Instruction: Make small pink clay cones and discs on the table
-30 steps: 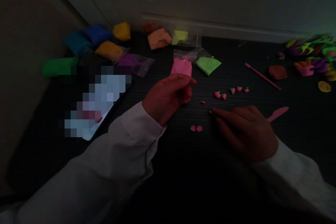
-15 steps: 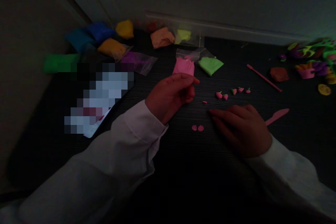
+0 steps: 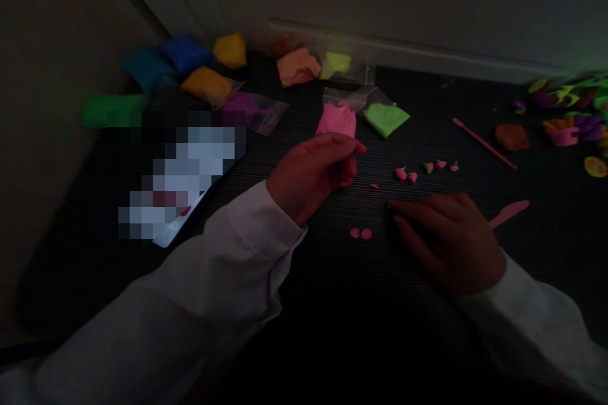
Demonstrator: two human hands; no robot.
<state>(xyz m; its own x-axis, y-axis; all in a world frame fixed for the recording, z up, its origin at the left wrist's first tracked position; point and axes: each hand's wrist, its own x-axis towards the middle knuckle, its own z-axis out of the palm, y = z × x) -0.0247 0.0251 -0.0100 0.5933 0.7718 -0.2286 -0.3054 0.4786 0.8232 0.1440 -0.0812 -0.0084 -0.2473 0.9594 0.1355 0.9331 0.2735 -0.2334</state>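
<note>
My left hand [image 3: 316, 171] hovers over the table just in front of a bag of pink clay [image 3: 337, 119], thumb and fingers closed in a pinch. What it holds, if anything, is hidden. Low over the tabletop, my right hand [image 3: 449, 240] has its index finger stretched out and its thumb slightly apart, with nothing visible between them. Two small flat pink clay discs [image 3: 366, 234] lie between the hands. A tiny pink clay piece [image 3: 374, 186] is beyond them. Several small pink clay buds with green bits [image 3: 401, 173] sit past my right fingers. Beside that hand lies a pink plastic knife [image 3: 512, 212].
A lit phone [image 3: 190, 171], its screen blurred out, lies left. Bags of coloured clay, including green [image 3: 387, 119] and orange [image 3: 206, 85], line the back. To the right are a pink stick tool [image 3: 484, 142], a brown clay lump [image 3: 512, 137] and finished clay pieces [image 3: 560, 133].
My right hand has moved slightly right and toward me, away from the discs. The whole view has shifted a little; my left hand keeps its pinch.
</note>
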